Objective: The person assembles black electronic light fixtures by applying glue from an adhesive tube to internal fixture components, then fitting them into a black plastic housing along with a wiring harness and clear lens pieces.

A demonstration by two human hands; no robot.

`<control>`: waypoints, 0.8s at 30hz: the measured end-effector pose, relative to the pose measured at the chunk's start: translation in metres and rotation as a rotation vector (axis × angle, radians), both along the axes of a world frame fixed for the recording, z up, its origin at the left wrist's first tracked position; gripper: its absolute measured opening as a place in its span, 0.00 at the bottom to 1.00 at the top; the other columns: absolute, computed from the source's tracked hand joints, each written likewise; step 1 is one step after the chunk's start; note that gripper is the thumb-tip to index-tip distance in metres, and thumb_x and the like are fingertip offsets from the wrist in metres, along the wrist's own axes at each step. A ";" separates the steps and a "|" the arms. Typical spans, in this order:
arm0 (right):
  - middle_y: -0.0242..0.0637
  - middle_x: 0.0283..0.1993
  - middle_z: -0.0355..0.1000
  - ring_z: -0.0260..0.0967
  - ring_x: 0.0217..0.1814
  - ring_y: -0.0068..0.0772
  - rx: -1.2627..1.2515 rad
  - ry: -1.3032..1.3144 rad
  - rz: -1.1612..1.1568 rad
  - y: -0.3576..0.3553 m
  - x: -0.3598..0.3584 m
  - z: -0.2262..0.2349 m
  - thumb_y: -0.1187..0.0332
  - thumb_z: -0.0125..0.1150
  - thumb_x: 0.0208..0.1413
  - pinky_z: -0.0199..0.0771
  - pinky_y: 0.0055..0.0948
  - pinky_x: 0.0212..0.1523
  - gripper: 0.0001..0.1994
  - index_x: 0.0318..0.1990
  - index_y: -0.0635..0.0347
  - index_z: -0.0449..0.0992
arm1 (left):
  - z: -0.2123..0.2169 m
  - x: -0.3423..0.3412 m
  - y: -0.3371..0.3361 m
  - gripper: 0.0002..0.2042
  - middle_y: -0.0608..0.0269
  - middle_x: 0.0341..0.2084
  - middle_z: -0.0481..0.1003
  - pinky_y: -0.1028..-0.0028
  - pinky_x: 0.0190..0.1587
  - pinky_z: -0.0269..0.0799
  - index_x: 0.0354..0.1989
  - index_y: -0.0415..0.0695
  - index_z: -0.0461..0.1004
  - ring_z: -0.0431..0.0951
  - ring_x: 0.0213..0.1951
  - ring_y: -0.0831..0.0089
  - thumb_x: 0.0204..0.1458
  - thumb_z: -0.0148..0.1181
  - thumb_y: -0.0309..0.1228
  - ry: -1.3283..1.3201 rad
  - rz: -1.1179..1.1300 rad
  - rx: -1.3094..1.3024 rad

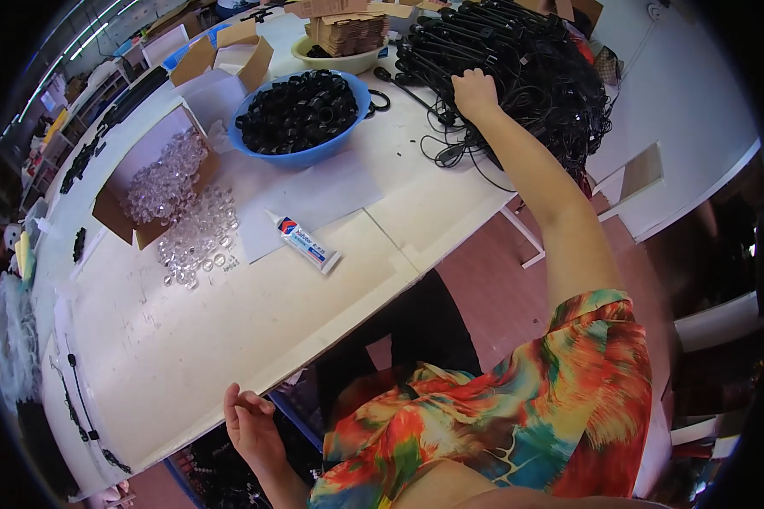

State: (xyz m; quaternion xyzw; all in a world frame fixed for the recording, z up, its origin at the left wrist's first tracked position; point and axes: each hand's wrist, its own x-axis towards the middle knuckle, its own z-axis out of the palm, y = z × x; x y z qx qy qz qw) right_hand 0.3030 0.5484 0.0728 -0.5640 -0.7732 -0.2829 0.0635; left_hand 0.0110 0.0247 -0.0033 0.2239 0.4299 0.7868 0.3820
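My right hand (475,92) reaches to the far right, its fingers curled in at the near side of a large heap of black corded rods (526,93). What lies inside its grip is hidden. Loose black cords trail from the heap onto the white table (314,297). My left hand (253,422) hovers at the table's near edge, fingers loosely bent and apart, with nothing seen in it. A white, blue and red glue tube (307,244) lies on the table by a white sheet of paper (348,188).
A blue bowl of black rings (261,153) stands behind the tube. Clear plastic pieces (197,237) spill from a tipped cardboard box (115,214). Scissors (379,103) lie beside the bowl. Farther back are a cream basin (348,64) with stacked cardboard and an open carton (250,64).
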 end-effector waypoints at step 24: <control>0.37 0.41 0.70 0.67 0.44 0.32 -0.131 -0.001 1.458 -0.236 -0.168 0.001 0.77 0.51 0.51 0.65 0.26 0.45 0.11 0.43 0.60 0.73 | -0.088 0.054 -0.100 0.14 0.58 0.34 0.71 0.74 0.42 0.66 0.44 0.41 0.68 0.71 0.37 0.70 0.50 0.50 0.32 0.550 -0.113 -0.508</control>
